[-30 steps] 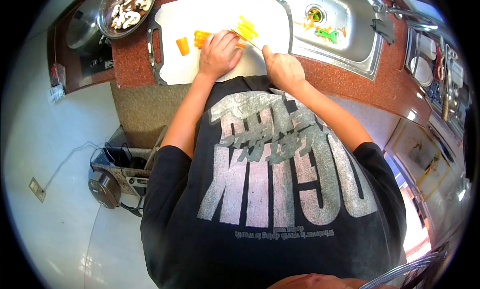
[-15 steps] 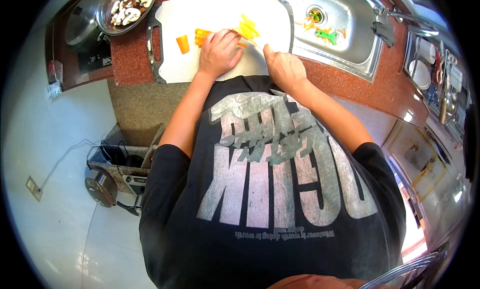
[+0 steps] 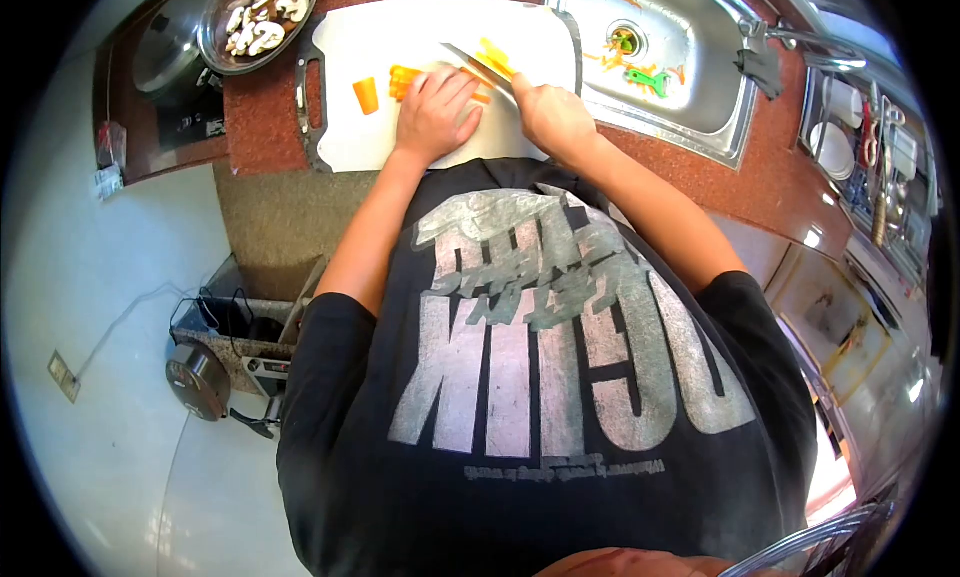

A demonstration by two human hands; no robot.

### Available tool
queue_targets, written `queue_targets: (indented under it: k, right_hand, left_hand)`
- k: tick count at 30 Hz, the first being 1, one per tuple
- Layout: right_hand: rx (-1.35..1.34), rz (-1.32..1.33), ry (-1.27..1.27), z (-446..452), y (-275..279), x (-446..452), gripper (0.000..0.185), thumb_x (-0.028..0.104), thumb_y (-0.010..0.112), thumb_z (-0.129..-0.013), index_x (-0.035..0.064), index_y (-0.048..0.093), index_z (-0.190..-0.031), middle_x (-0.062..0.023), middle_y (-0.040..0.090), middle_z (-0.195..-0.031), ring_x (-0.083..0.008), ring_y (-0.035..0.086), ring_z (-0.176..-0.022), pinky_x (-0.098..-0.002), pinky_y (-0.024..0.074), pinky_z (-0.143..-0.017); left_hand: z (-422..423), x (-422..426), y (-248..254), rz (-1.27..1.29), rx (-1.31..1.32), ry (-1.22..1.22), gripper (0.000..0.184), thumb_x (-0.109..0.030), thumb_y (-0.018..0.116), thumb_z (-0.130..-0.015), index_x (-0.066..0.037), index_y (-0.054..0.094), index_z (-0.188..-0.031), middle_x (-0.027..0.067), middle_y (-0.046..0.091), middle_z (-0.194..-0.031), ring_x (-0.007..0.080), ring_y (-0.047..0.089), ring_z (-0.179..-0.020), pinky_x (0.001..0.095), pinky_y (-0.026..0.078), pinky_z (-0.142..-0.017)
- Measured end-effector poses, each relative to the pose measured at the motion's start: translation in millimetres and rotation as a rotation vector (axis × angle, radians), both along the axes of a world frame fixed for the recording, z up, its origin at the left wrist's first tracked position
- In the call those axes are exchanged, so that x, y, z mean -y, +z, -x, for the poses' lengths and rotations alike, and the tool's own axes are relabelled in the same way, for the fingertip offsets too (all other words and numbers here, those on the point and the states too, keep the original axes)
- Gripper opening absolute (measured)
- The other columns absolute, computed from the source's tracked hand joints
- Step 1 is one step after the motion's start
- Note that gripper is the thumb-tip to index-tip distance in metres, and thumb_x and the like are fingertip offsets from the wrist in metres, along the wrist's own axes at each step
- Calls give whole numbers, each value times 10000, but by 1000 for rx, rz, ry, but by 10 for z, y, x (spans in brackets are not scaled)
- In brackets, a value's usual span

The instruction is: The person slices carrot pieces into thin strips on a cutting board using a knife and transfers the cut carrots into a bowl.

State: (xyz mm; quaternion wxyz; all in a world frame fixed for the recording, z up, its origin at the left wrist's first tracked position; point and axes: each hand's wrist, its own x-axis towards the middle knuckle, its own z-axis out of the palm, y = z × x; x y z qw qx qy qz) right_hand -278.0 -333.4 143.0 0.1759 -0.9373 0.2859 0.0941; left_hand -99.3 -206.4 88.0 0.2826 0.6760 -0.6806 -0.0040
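Observation:
My right hand [image 3: 553, 119] is wrapped round the handle of a knife [image 3: 478, 65], whose blade points up and left over the white cutting board [image 3: 350, 52]. Under the curled fingers of my left hand [image 3: 437, 112] lie orange carrot pieces [image 3: 403, 81], pressed to the board. Cut carrot strips [image 3: 493, 59] rest just beyond the blade. A thicker carrot chunk [image 3: 366, 95] sits apart at the left of the board.
A glass bowl of sliced mushrooms [image 3: 258, 25] stands at the upper left. Right of the board is a metal sink [image 3: 690, 37] with orange peelings and a green peeler [image 3: 648, 81]. A dish rack [image 3: 870, 147] is at the far right.
My right hand has moved slightly left with the knife, and more of the blade shows, angled up and left. My left hand stays on the carrot pieces.

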Motion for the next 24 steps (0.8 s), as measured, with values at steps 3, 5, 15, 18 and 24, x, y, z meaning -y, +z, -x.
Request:
queue_targets:
  k: [3,5,15,18,24]
  right_hand:
    - [-69,15,13,18,151,-55,87,83,521,-957,53,528,-1039,-206,699,-690,-386,732,-657,-494,587,-593]
    - [-117,5,21,42,215,-102,94,86,528,-962,48,550,-1046,-200,719,-719,-370,751,-687,-471,604,-611]
    - [-136,12,13,156,223,-157,67,75,527,-959,46,520,-1019,-197,704,-683,-366,746,-655,-459,599,-570]
    - [-128,13,21,167,193,-162,77,63,531,-952,40,516,-1024,-206,704,-688,-373,744,-657,-465,598,-568]
    - [-31,-64,-27,88,40,-148,132,69,569,-929,20,515,-1040,-232,706,-714,-404,739,-683,-496,597,-601]
  left_hand:
    - [-2,-27,-13,7,15,4,346,-281,744,-844,-81,735,-1127,22,713,-1163,209,613,-1190,389,431,-1039]
    - [-9,-23,-18,-38,1,-5,386,-281,756,-853,-89,735,-1187,18,711,-1225,223,600,-1235,410,419,-1069]
    - [-10,-26,1,-51,5,1,390,-288,757,-859,-102,735,-1201,7,712,-1235,213,591,-1268,404,410,-1074]
    - [-10,-28,0,-55,0,5,395,-290,763,-855,-102,736,-1202,3,712,-1241,208,590,-1272,401,409,-1075]
    - [-6,-41,-49,-28,7,3,407,-287,774,-838,-97,739,-1197,2,713,-1232,212,595,-1259,406,415,-1075]
